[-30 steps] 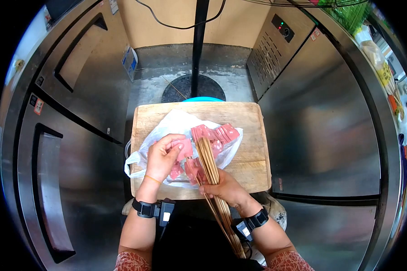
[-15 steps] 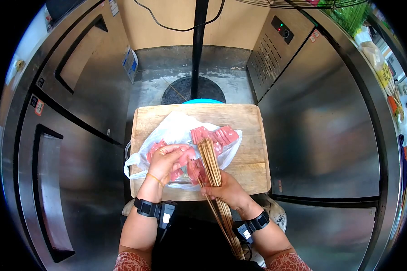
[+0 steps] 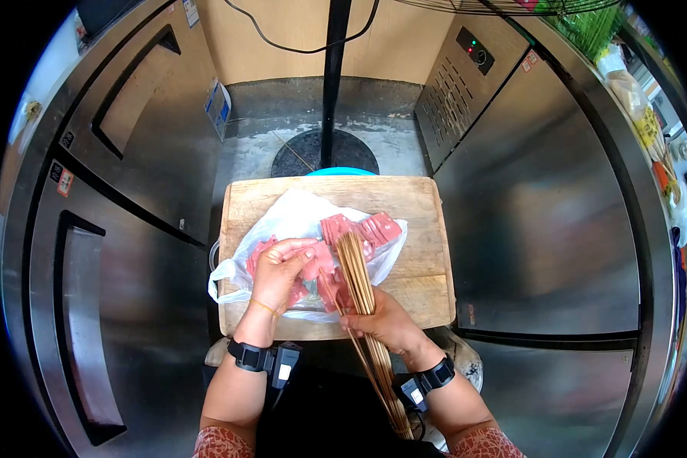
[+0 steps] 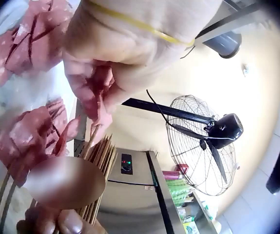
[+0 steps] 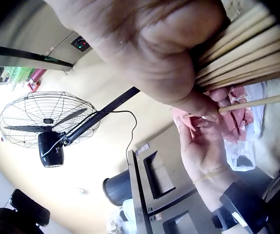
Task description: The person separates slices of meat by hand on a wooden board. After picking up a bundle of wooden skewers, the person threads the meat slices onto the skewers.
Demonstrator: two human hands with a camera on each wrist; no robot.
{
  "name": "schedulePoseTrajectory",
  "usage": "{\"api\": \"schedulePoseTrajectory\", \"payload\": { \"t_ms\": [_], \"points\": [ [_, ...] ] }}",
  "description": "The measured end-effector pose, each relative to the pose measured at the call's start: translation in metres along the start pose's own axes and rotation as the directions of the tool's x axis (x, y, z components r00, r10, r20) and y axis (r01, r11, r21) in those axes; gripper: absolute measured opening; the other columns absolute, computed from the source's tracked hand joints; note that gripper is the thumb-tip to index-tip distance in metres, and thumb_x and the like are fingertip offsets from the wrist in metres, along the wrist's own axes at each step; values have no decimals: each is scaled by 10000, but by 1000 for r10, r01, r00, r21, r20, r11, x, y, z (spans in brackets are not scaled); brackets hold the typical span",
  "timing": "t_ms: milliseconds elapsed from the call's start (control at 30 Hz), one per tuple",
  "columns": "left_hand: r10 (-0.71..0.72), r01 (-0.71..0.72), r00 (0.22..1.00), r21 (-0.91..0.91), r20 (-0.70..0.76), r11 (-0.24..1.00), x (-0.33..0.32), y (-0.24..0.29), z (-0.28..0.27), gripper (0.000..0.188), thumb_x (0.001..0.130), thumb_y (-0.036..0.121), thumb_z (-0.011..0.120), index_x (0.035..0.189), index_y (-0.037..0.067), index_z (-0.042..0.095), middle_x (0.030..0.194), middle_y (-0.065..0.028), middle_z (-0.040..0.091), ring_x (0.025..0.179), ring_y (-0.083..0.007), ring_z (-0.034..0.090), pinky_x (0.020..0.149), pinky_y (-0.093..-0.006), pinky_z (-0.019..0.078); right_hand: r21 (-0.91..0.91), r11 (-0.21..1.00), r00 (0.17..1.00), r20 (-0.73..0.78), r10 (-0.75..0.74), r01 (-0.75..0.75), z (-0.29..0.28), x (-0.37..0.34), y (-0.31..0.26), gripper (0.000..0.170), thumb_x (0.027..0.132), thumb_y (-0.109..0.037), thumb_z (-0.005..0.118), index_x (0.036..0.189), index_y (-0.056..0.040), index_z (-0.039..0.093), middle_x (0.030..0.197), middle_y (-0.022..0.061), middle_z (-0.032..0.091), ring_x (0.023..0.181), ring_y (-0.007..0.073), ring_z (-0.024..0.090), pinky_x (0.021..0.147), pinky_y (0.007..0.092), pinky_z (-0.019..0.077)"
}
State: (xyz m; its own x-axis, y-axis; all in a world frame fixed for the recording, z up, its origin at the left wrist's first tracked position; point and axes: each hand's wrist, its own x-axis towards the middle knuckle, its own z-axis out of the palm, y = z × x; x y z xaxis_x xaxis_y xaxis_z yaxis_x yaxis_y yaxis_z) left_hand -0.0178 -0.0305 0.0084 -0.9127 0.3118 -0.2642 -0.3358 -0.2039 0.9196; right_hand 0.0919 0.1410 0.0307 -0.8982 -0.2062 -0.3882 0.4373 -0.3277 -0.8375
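My left hand [image 3: 275,273] pinches a thin pink meat slice [image 3: 318,262] between thumb and fingers, above a white plastic bag [image 3: 291,212]. A thick bundle of bamboo skewers [image 3: 356,269] is gripped in my right hand [image 3: 387,320], slanting up and away from me. One skewer [image 4: 91,140] stands apart from that bundle, held by the right thumb and fingers. Its upper end meets the lower edge of the slice in the left wrist view. More pink slices [image 3: 360,227] lie in stacks on the spread bag, partly hidden by the hands and skewers.
The bag lies on a wooden cutting board [image 3: 424,263]. Steel cabinets [image 3: 156,282] flank it on the left, with a steel fridge [image 3: 546,206] on the right. Behind the board rise a black pole [image 3: 333,91] and its round base; a caged fan [image 4: 201,141] shows in the wrist views.
The single skewer has moved up to the slice in my left hand. That hand has shifted slightly, turning the slice toward the skewer. The right hand still grips the bundle in nearly the same place.
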Motion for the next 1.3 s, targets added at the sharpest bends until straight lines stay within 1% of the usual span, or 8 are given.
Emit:
{"api": "schedulePoseTrajectory", "payload": {
  "t_ms": [67, 267, 367, 700, 900, 1000, 1100, 1300],
  "points": [
    [65, -65, 998, 49, 14, 997, 0, 0, 0, 177, 855, 12, 615, 1029, -3, 646, 907, -55, 675, 753, -66, 604, 631, -189, 484, 6, 1000, 1000, 2, -9, 9, 0, 0, -1, 304, 787, 21, 667, 1040, -25, 503, 757, 26, 570, 605, 85, 532, 536, 200, 430],
    [27, -40, 995, 140, 95, 989, -9, 2, 8, 167, 844, -34, 598, 1000, -20, 656, 873, -55, 682, 726, -56, 602, 622, -190, 486, -44, 999, 999, -47, 6, -8, 0, -2, 0, 292, 781, 20, 670, 1020, -26, 508, 762, 24, 559, 618, 91, 534, 535, 209, 432],
    [42, -72, 989, 216, 141, 974, -18, -3, 18, 156, 840, -55, 588, 976, -28, 661, 848, -60, 682, 699, -60, 604, 609, -194, 487, -37, 999, 998, -68, 18, -20, -7, -2, 4, 425, 771, 30, 665, 1154, -37, 494, 835, -7, 553, 639, 75, 520, 515, 216, 428],
    [7, -64, 986, 345, 166, 936, -3, -60, 15, 136, 843, -35, 578, 957, -13, 648, 773, -64, 665, 655, -95, 611, 596, -225, 492, -272, 956, 974, -164, -158, 109, -16, 0, 20, 399, 785, 12, 632, 1161, -12, 499, 888, 20, 583, 715, 87, 540, 607, 231, 463],
    [55, -141, 981, 484, 187, 863, -1, -53, 15, 185, 800, 52, 640, 983, 23, 652, 807, -87, 665, 655, -157, 628, 593, -280, 493, 128, 989, 997, -20, 74, -71, -20, -2, 15, 325, 812, -13, 578, 1129, 2, 507, 884, 42, 560, 677, 117, 539, 586, 240, 462],
    [337, -255, 936, 852, 99, 458, -13, -3, 11, 256, 743, 104, 700, 982, 33, 640, 875, -109, 635, 779, -251, 616, 686, -345, 497, 135, 986, 994, -42, 102, -96, -22, -1, 17, 306, 809, -8, 559, 1112, 4, 517, 895, 43, 552, 667, 117, 530, 570, 245, 457],
    [474, -114, 880, 984, 36, 138, -15, 13, -17, 320, 686, 136, 740, 974, 59, 626, 948, -122, 589, 905, -325, 560, 792, -397, 469, 114, 993, 998, -38, 46, -41, -22, -1, 18, 279, 826, 4, 562, 1099, -12, 503, 866, 37, 555, 703, 114, 552, 603, 244, 471],
    [327, 14, 943, 990, -60, 141, -14, 16, -28, 320, 648, 88, 749, 938, 90, 614, 983, -106, 571, 939, -321, 550, 816, -395, 461, 60, 998, 997, -81, -10, 15, -7, -8, -5, 374, 827, 8, 569, 1197, -4, 519, 981, 59, 595, 815, 130, 580, 710, 252, 494]
  ]
}}
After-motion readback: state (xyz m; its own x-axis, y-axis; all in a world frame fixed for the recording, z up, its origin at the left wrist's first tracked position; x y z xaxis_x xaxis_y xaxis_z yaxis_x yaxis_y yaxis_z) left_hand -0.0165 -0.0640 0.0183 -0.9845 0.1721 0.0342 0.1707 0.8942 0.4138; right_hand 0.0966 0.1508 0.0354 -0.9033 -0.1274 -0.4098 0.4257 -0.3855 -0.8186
